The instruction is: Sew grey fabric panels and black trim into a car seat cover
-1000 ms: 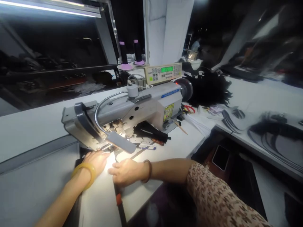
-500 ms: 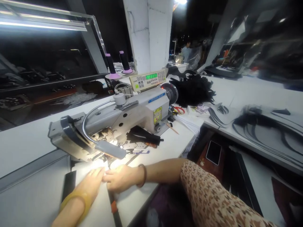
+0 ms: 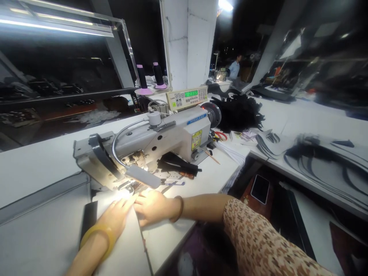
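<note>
My left hand (image 3: 115, 216), with a yellow bangle at the wrist, lies flat and open on a white panel (image 3: 123, 249) under the lamp's glare. Close to its fingertips, my right hand (image 3: 155, 207) has its fingers bent and closed on the panel's right edge. Both hands are just in front of the needle area of a sewing machine (image 3: 161, 134). A bent grey lamp (image 3: 143, 176) hangs over that spot; glare hides the needle. Beside my left wrist lies a dark strip (image 3: 89, 216). Along the panel's right side runs a thin dark edge.
Black strips (image 3: 178, 165) and a blue-handled tool (image 3: 174, 183) lie under the machine's arm. Behind are two thread cones (image 3: 157, 76) and a dark pile (image 3: 238, 113). A phone (image 3: 260, 188) lies lower right. A grey-edged panel (image 3: 43, 226) spreads left. Another person (image 3: 234, 69) is far off.
The view has shifted, so the machine appears farther right. The panel now covers most of the dark strip with an orange mark by my right hand, leaving a thin edge. Both hands stay together.
</note>
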### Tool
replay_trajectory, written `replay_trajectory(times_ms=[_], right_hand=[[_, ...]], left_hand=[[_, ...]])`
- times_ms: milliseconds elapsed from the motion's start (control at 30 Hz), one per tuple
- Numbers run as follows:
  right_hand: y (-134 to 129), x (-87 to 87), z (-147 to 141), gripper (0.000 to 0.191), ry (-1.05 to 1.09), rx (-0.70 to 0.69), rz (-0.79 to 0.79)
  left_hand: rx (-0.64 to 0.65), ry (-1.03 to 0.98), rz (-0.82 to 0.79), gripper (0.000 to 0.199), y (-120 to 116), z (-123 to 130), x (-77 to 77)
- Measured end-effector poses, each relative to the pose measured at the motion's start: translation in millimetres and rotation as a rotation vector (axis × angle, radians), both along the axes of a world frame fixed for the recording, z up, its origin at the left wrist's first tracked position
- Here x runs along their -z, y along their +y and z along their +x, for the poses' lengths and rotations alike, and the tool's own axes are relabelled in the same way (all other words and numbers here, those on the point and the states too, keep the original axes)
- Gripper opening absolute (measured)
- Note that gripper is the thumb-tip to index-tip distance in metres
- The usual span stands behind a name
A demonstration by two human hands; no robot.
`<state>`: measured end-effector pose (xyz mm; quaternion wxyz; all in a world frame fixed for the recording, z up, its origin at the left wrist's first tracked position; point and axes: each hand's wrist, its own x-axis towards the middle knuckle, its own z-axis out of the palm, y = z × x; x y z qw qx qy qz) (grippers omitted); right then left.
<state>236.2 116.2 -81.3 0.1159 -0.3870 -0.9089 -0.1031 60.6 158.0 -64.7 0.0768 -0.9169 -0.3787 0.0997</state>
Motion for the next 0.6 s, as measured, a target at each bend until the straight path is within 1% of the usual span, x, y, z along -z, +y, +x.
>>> replay_trajectory(times_ms=[133,233,333,400,467,533,600], right_hand=[[-1,1.0,-4,0.044,-0.044,-0.002,0.013],[0,3.5,-7,0.045,-0.053,0.002,-0.002],[4,2.8,-6,0.029,-0.044,0.012,0.041],[8,-1.2,-3,0.024,-0.052,0.004,0.072],[13,-7.6,0,0.027,-0.084,-0.028,0.096],[19,-15.5,3,0.031,-0.161,-0.075,0.115],[26,-23.2,4,0.031,-0.255,-0.131,0.123]], left_hand=[[-0.008,-0.041,0.017,0.053,2,-1,5.8],[-0.034,-0.103,-0.006,0.045,1,0,2.3],[-0.078,-0.131,-0.038,0.041,0,2,-5.6],[-0.149,-0.139,-0.059,0.041,1,3,-10.7],[-0.224,-0.166,-0.088,0.043,3,3,-14.4],[-0.278,-0.201,-0.126,0.044,5,2,-16.2],[-0.305,-0.227,-0.155,0.045,7,1,-16.7]])
